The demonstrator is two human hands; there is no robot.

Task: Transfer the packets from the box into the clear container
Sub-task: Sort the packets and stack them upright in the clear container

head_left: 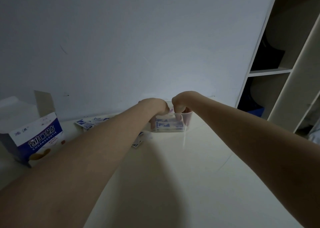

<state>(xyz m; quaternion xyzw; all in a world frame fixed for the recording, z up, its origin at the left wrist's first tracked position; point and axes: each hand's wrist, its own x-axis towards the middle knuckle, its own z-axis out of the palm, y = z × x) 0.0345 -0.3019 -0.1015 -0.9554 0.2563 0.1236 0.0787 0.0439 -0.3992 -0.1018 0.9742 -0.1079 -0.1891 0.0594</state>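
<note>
- The pale table (199, 184) runs back to a white wall (138, 37); its near and middle stretch is bare between the 2 forearms; the far edge meets the wall just behind the hands; on the right a shelf unit (277, 71) stands beside the table, with dark items in its compartments.
- The clear container (186, 122) sits near the far edge, a little right of centre, upright; a stack of packets (168, 126) shows through its near wall, white with blue print.
- The left hand (155, 109) is at the container's left side, its fingers curled down along the wall there; whether it grips the wall or a packet, I cannot tell.
- The right hand (181, 104) is over the container's opening, fingers bent and reaching down inside among the packets; its grip is hidden.
- Loose packets (88, 123) lie on the table left of the container, near the wall, and a few more (138, 142) lie just under the left forearm.
- The box (39, 137) stands well apart at the left edge, flaps open, tilted; it is blue and white; it reads "CHUANGKOUTIE" under large Chinese characters; smaller print is too blurred to read.
</note>
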